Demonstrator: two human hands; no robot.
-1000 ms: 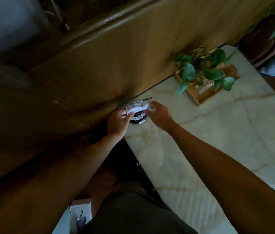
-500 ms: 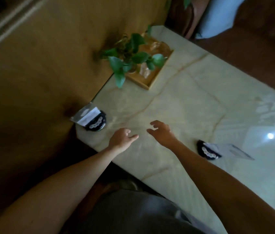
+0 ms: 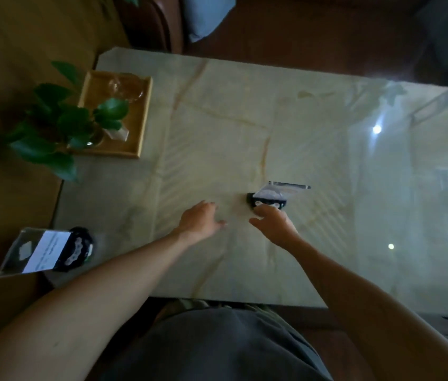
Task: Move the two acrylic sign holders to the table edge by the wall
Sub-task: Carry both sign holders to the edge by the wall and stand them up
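Note:
One acrylic sign holder (image 3: 49, 250), a clear panel with a white card on a black base, stands at the table's left corner against the brown wall. A second sign holder (image 3: 275, 198) stands near the middle of the marble table (image 3: 217, 127). My right hand (image 3: 273, 224) is open just in front of its black base, fingertips at or almost touching it. My left hand (image 3: 200, 220) hovers open over the table, a short way left of that holder, holding nothing.
A wooden tray (image 3: 140, 116) with a leafy plant (image 3: 63, 125) and glassware sits at the far left by the wall (image 3: 11, 50). A chair with a blue cushion (image 3: 203, 17) stands beyond the far edge. Bright reflections cover the table's right part.
Both hands let go of the first holder at the wall corner and moved right across the table. The view swung right; my right hand now reaches the second holder.

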